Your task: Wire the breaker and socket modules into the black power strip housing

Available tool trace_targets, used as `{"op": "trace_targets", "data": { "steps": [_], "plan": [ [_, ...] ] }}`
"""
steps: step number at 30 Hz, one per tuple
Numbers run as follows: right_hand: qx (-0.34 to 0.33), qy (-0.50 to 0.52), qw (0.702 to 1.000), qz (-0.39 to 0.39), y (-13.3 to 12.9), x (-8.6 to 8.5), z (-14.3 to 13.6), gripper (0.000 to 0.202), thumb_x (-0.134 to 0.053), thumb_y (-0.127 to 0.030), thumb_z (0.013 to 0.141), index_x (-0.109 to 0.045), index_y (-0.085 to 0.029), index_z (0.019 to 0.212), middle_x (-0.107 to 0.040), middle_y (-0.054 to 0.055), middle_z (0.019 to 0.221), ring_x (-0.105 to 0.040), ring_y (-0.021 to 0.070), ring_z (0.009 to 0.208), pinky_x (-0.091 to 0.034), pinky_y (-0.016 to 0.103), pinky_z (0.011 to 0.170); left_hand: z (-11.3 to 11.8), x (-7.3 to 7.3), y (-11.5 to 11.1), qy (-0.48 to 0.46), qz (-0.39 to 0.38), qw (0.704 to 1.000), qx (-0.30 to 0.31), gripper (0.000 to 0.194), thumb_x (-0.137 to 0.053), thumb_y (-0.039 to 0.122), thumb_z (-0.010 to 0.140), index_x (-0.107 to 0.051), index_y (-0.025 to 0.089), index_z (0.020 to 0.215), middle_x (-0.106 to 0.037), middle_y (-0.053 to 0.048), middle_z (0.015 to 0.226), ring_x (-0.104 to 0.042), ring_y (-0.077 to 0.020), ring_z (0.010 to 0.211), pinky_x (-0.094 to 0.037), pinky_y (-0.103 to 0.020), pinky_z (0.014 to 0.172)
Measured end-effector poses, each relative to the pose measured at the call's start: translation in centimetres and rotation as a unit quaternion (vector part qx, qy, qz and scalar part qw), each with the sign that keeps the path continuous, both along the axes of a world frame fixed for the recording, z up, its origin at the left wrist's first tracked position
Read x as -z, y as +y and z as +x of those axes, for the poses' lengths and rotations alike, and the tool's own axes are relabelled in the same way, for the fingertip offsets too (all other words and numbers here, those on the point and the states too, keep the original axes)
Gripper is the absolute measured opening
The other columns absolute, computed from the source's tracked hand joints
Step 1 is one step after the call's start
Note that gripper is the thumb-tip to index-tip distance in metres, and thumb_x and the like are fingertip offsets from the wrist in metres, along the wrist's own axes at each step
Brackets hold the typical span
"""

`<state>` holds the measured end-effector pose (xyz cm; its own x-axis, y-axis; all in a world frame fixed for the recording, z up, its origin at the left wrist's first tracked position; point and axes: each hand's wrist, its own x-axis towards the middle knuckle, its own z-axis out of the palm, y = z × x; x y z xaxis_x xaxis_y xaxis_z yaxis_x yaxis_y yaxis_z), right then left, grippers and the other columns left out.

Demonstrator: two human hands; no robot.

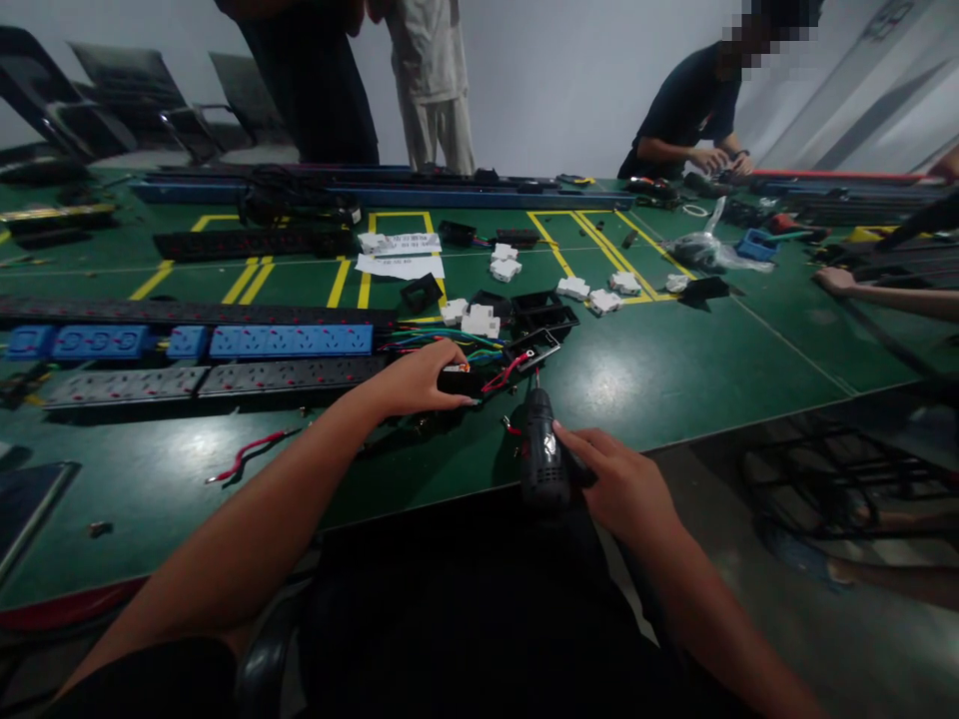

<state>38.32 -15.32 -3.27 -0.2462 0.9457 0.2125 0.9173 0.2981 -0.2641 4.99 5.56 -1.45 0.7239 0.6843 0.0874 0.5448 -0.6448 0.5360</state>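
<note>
My right hand [625, 479] is wrapped round the handle of a black cordless screwdriver [544, 449], whose bit points away from me toward a small black end piece [533, 348]. Whether the tip touches a screw there I cannot make out. Fingers and thumb of my left hand [427, 377] grip the black end of a power strip, from which a red wire [509, 372] runs to the end piece. Green, blue and yellow wires [450, 342] lie just behind that hand. The grey socket strip [285, 377] and a blue one [291, 341] stretch off to the left.
White connector blocks [479, 320] and black housings [540, 312] lie beyond my hands. A loose red wire [247, 454] is at the front left, and printed paper [401, 255] lies farther back. People stand across the green table [674, 369]; another person's hand [835, 283] rests at the right.
</note>
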Motion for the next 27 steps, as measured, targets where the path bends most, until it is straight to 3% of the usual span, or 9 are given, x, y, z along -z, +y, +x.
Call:
{"op": "trace_targets", "data": {
  "steps": [7, 13, 21, 27],
  "plan": [
    [0.0, -0.017, 1.0, 0.004, 1.6, -0.4, -1.2, 0.082, -0.065, -0.011, 0.089, -0.053, -0.036, 0.166, -0.077, 0.006, 0.134, -0.076, 0.0239, 0.109, -0.063, 0.038, 0.085, 0.0, 0.2, 0.2, 0.001, -0.003, 1.0, 0.001, 0.058, -0.079, 0.068, 0.084, -0.063, 0.023, 0.117, -0.068, -0.011, 0.121, -0.066, -0.0307, 0.109, -0.053, -0.044, 0.096],
    [-0.029, -0.061, 0.997, -0.034, 3.5, -1.6, 0.1, 0.083, -0.068, -0.016, 0.086, -0.056, -0.038, 0.165, -0.076, 0.006, 0.136, -0.076, 0.0271, 0.108, -0.062, 0.04, 0.08, -0.1, 0.4, 0.3, -0.001, -0.008, 1.0, 0.0, 0.058, -0.079, 0.068, 0.085, -0.063, 0.024, 0.118, -0.068, -0.01, 0.121, -0.066, -0.0309, 0.111, -0.053, -0.044, 0.099],
    [-0.106, -0.062, 0.99, -0.063, 6.5, -3.8, 4.3, 0.077, -0.067, -0.018, 0.091, -0.056, -0.039, 0.164, -0.076, 0.003, 0.138, -0.074, 0.0253, 0.117, -0.051, 0.045, 0.1, -0.3, 0.5, 0.3, -0.009, -0.02, 1.0, -0.007, 0.061, -0.079, 0.066, 0.085, -0.064, 0.023, 0.124, -0.069, -0.012, 0.129, -0.065, -0.0321, 0.117, -0.052, -0.044, 0.104],
    [-0.13, -0.077, 0.986, -0.069, 7.3, -3.6, 4.3, 0.081, -0.069, -0.016, 0.087, -0.055, -0.038, 0.164, -0.074, 0.005, 0.141, -0.071, 0.0263, 0.118, -0.049, 0.048, 0.103, -0.3, 0.7, 0.4, -0.012, -0.028, 1.0, -0.004, 0.044, -0.073, 0.061, 0.093, -0.069, 0.024, 0.116, -0.073, -0.011, 0.12, -0.068, -0.0297, 0.11, -0.052, -0.043, 0.096]
  ]
}}
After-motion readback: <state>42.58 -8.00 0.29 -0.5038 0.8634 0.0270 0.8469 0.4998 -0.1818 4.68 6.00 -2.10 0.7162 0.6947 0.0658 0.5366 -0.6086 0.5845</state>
